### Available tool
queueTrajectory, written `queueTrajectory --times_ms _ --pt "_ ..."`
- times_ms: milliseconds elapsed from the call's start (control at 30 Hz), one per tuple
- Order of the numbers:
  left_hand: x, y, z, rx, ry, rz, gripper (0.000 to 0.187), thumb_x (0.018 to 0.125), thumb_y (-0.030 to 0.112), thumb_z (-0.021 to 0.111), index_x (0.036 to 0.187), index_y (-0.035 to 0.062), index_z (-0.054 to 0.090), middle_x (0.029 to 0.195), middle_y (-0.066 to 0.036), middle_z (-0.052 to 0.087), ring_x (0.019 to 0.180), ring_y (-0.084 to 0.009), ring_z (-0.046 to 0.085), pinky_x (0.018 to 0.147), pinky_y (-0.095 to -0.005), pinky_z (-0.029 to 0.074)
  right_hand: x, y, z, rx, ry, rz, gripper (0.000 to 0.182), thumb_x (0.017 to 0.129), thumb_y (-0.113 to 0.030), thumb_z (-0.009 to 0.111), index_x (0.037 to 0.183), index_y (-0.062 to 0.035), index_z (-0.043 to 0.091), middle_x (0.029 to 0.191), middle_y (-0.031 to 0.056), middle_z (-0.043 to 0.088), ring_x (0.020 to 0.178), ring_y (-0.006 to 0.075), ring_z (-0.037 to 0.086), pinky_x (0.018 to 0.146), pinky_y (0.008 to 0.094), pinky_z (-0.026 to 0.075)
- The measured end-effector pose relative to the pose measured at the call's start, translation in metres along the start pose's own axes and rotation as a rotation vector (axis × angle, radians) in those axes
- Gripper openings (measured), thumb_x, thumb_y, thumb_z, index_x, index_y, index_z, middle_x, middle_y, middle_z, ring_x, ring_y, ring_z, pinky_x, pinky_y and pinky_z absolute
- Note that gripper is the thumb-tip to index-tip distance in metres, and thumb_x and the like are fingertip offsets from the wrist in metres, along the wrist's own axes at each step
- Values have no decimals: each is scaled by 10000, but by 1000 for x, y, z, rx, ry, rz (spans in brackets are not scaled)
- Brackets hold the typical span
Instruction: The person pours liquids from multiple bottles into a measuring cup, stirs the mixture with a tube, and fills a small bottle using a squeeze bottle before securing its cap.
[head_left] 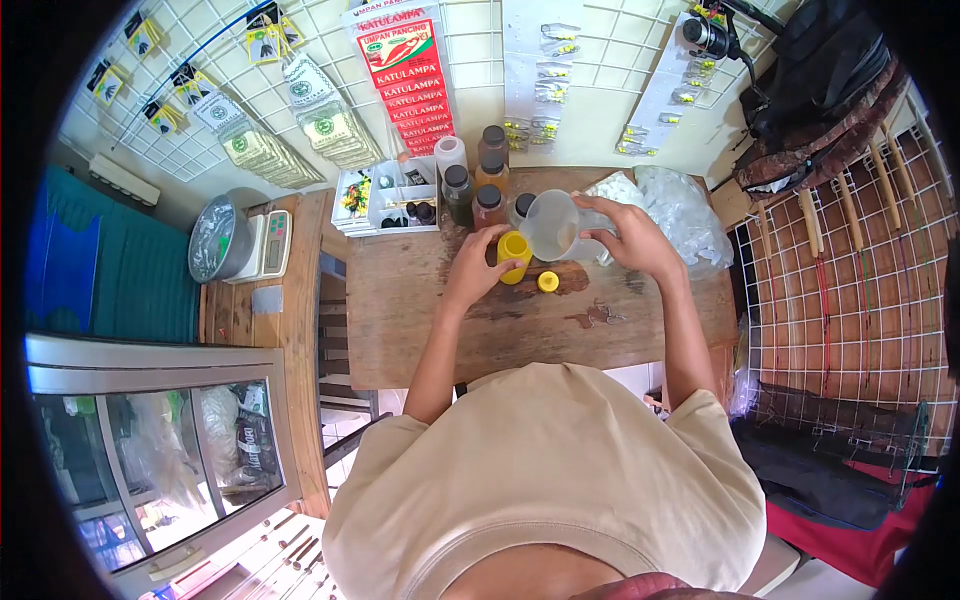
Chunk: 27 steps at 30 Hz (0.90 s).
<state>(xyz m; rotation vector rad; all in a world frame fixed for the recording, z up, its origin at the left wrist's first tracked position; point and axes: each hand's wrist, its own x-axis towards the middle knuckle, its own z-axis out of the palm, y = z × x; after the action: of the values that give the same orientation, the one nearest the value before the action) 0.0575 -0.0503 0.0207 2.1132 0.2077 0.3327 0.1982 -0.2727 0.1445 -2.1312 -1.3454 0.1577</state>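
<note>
Here, the left hand is gripping the yellow bottle; to its right, the right hand is holding the translucent jug.

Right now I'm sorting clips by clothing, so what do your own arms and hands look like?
The left hand and right hand are bare, with no glove, watch or bracelet to be seen. The forearms are uncovered below short, plain beige sleeves.

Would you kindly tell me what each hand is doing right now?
Left hand: closed on the yellow plastic bottle.
Right hand: closed on the translucent plastic jug.
</note>
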Motion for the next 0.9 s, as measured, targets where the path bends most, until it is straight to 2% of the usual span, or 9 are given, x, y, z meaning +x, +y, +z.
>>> queueTrajectory --times_ms 133,233,300,500,600,700,900 --pt "-1 2 -1 25 24 19 571 736 276 800 1223 77 577 1199 -120 613 1163 -308 529 992 -389 422 15 -11 -11 -8 -136 63 465 828 -130 685 1265 -41 554 1242 149 611 1126 354 579 941 416 467" --pt "-5 3 -2 54 30 9 575 731 272 801 1228 77 586 1200 -124 616 1165 -308 527 998 -389 419 25 -12 -11 -72 -205 16 459 830 -153 686 1255 -45 550 1181 144 641 1063 364 601 892 431 482" --pt "-6 2 -2 43 27 21 576 732 266 800 1233 75 590 1213 -129 614 1168 -308 525 1002 -386 417 32 -14 -12 -111 -223 -47 418 844 -195 677 1227 -65 571 1052 171 675 938 383 631 812 458 499" --pt "-9 0 -2 111 51 75 578 743 209 791 1270 101 580 1225 -132 603 1158 -312 529 1004 -381 417 49 -36 -17 -257 -370 16 401 835 -208 692 1201 -72 601 954 209 678 902 396 637 777 475 502" --pt "-9 0 -2 110 45 80 587 740 246 788 1261 70 585 1223 -128 615 1175 -301 519 1010 -384 415 55 -35 -13 -293 -371 -37 403 827 -212 701 1194 -73 611 951 203 681 892 388 645 766 468 507" --pt "-8 1 -4 129 33 74 576 741 245 786 1255 72 593 1227 -123 616 1176 -297 517 1011 -383 415 61 -41 -13 -340 -427 -38 414 841 -224 686 1218 -77 596 970 180 687 890 394 637 754 471 498" --pt "-7 -4 -6 132 3 69 568 743 245 785 1256 85 599 1229 -123 616 1170 -300 522 1014 -387 412 71 -44 -8 -359 -457 -96 411 827 -217 696 1202 -74 607 940 189 684 880 382 642 742 466 498"
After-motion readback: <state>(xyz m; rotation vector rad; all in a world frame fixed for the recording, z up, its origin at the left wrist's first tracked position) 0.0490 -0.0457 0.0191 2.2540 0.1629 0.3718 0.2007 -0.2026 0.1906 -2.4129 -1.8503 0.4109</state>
